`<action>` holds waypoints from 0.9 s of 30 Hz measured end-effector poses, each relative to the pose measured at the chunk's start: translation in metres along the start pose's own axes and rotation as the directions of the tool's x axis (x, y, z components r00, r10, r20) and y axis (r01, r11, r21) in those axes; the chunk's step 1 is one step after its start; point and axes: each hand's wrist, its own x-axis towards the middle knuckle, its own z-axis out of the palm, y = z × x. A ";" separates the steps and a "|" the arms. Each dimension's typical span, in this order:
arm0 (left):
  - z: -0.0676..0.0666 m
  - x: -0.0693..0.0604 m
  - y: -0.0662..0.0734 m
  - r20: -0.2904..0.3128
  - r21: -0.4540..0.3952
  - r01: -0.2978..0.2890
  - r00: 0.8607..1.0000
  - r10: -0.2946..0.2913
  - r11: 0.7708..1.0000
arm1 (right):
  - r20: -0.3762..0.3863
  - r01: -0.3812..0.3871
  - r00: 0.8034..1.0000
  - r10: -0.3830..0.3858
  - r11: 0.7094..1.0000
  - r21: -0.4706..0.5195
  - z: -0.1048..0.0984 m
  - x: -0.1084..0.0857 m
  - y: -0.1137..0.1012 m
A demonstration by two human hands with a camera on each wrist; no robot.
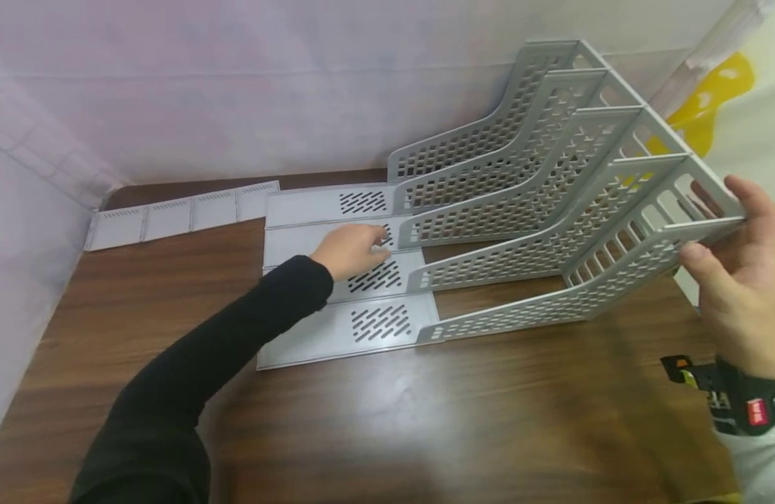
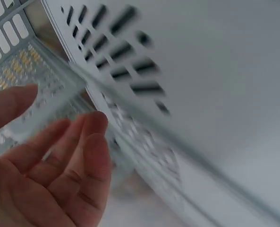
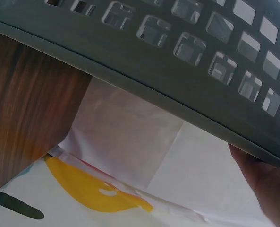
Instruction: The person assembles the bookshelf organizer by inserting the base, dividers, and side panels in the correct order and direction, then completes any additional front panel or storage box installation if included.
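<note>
A grey plastic magazine file rack (image 1: 519, 269), with several perforated dividers, lies partly unfolded on the table, its back frame tilted up at the right. My right hand (image 1: 746, 280) grips the rack's near upper corner, thumb on the near side panel and fingers over the back edge. In the right wrist view only part of that hand (image 3: 274, 189) shows under the perforated panel (image 3: 116, 52). My left hand (image 1: 355, 252) is over the flat slotted panels (image 1: 311, 332), fingers loosely bent. Nothing shows between its thumb and fingers in the left wrist view, beside the panel (image 2: 224, 80).
A row of small grey label flaps (image 1: 166, 220) extends left from the flat panels. The brown wooden table (image 1: 374, 427) runs beneath everything. Pale sheeting (image 1: 267, 91) hangs behind, and cloth with a yellow print (image 1: 708, 105) is at the right.
</note>
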 end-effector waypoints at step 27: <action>0.022 0.030 0.006 -0.153 -0.003 0.034 0.988 -0.034 0.999 | 0.009 0.008 1.000 -0.007 0.999 -0.053 0.007 0.007 0.012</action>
